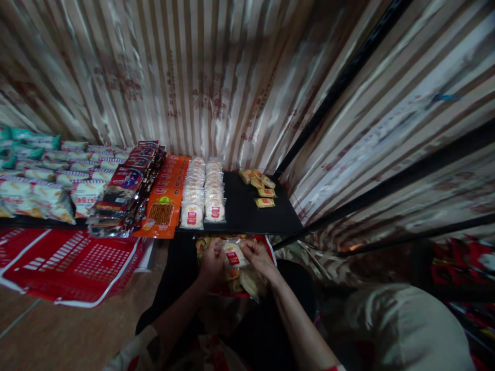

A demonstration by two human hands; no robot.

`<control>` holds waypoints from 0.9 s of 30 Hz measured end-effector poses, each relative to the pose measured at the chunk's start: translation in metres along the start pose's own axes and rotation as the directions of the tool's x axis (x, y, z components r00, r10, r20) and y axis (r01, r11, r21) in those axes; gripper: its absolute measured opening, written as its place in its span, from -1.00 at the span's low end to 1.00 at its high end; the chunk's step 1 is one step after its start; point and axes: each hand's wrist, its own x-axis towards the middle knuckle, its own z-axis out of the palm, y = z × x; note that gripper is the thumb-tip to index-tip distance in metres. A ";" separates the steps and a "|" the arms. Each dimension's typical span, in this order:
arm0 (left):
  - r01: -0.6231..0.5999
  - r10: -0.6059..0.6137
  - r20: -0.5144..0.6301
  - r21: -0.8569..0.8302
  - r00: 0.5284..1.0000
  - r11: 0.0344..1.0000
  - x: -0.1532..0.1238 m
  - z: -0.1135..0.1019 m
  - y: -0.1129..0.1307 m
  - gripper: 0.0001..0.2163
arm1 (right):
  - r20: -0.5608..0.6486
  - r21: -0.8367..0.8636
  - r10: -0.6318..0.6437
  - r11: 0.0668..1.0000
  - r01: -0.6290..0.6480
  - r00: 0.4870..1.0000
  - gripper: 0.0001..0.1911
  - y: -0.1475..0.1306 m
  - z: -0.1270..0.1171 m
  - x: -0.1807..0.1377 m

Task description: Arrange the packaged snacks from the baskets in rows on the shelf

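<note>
Both my hands are down below the black shelf (247, 216), over a bag or box of wrapped snacks. My left hand (212, 260) and my right hand (260, 259) are closed on the two sides of a clear pack of round cakes with a red label (233, 256). More of the same packs (247, 282) lie underneath. On the shelf above stand two rows of identical round cake packs (203, 190) and a few small yellow packs (260, 186).
Left along the shelf lie orange snack packs (165, 198), dark red packs (127, 188) and white and teal bags (42, 180). A red basket (73, 263) sits below on the left. Striped plastic sheeting (232, 77) backs the shelves.
</note>
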 end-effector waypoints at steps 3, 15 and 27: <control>-0.042 0.047 -0.071 0.069 0.996 0.997 0.003 -0.011 0.010 -0.60 | -0.004 0.030 -0.052 0.998 0.052 0.999 -0.55 -0.004 0.007 0.002; -0.373 0.484 -0.222 0.404 0.846 0.836 0.010 -0.026 0.037 -0.60 | -0.139 0.088 -0.099 0.990 0.112 0.985 -0.62 -0.019 0.028 0.048; -0.454 0.558 0.111 0.717 0.823 0.528 0.013 -0.019 0.016 -0.65 | -0.196 -0.245 -0.143 0.965 0.092 0.970 -0.69 -0.015 0.034 0.097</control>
